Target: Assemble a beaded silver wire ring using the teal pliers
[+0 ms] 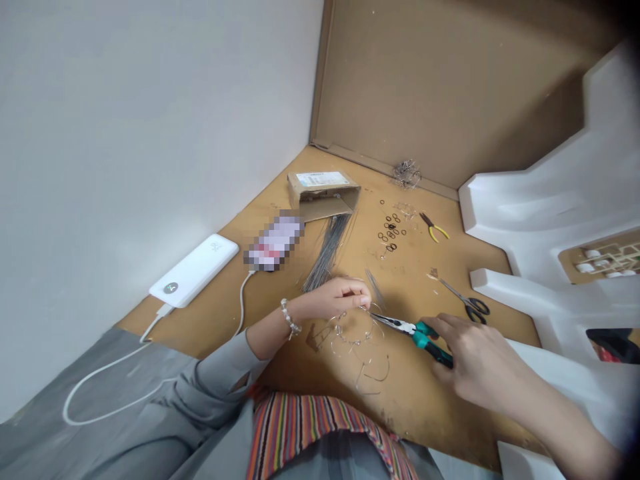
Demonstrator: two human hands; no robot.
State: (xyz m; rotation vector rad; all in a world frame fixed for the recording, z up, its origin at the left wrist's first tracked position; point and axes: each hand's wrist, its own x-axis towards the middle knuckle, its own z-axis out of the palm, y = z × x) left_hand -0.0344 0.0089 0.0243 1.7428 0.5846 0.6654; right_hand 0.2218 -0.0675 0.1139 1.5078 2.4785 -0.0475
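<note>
My left hand (345,297) is closed in a pinch on a thin wire ring (354,341), which hangs below the fingers with small loops along it. In my right hand (465,347) are long-nose pliers (417,333) with green and black handles. The tips of the pliers meet the wire close beside my left fingertips; whether the jaws are fully closed on it is too small to tell. Under the ring, a few bent wire pieces (377,377) lie on the wooden table (300,380).
A bundle of straight wires (327,250) sticks out of an open cardboard box (325,193). Small dark rings (391,230), yellow-handled pliers (434,228) and scissors (465,301) lie to the right. A power bank (195,270) is cabled to a phone (275,241). White foam (505,287) borders the right.
</note>
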